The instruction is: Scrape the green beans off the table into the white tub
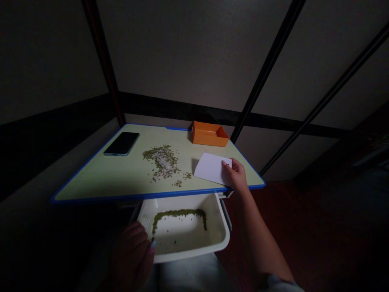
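Note:
My right hand pinches the right edge of a white card, thumb on top, low over the right part of the table. Left of the card, small green grains like mung beans are scattered, with whitish bits among them. Below the table's front edge, a white plastic drawer stands pulled out. More green grains line its back and sides, with a few loose on its floor. My left hand is closed at the drawer's front left corner, dim in shadow, its thumb over the rim.
The pale table has a raised blue edge. A dark phone lies at its left. An orange open box stands at the back right. Behind the table rises a panelled wall with dark strips. The floor at right is reddish.

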Tool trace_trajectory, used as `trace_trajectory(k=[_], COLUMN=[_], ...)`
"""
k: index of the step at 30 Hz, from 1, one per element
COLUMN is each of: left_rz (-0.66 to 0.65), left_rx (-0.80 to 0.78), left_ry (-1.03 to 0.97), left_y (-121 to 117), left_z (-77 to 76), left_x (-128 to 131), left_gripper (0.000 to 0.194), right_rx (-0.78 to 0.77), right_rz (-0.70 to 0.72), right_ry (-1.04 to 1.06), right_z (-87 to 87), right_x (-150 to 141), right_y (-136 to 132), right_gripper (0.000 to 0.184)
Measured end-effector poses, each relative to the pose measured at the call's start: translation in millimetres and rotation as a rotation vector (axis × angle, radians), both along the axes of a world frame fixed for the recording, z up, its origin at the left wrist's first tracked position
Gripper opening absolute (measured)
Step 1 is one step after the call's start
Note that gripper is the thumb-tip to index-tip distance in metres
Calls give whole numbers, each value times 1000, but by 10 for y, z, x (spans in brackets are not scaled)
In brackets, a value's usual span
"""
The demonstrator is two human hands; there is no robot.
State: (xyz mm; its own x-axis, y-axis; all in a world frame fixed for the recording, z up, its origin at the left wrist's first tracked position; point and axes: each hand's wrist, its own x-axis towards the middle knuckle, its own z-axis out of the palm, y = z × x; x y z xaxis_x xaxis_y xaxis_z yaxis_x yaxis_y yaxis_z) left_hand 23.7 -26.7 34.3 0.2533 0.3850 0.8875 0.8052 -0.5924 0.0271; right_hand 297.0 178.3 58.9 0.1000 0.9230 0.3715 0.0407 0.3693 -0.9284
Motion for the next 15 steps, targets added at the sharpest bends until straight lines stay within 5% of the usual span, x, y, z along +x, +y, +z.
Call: trace_trajectory(k=[15], left_rz=[-7], left_rx=[-31], left_ry=[7], left_y=[2], left_z=[16], left_x=[11], left_gripper=[20], right_rx=[2], right_rz=[-3], right_ry=[-61], right_z=[-42], right_x=[28], right_y=[37], right_gripper=[33])
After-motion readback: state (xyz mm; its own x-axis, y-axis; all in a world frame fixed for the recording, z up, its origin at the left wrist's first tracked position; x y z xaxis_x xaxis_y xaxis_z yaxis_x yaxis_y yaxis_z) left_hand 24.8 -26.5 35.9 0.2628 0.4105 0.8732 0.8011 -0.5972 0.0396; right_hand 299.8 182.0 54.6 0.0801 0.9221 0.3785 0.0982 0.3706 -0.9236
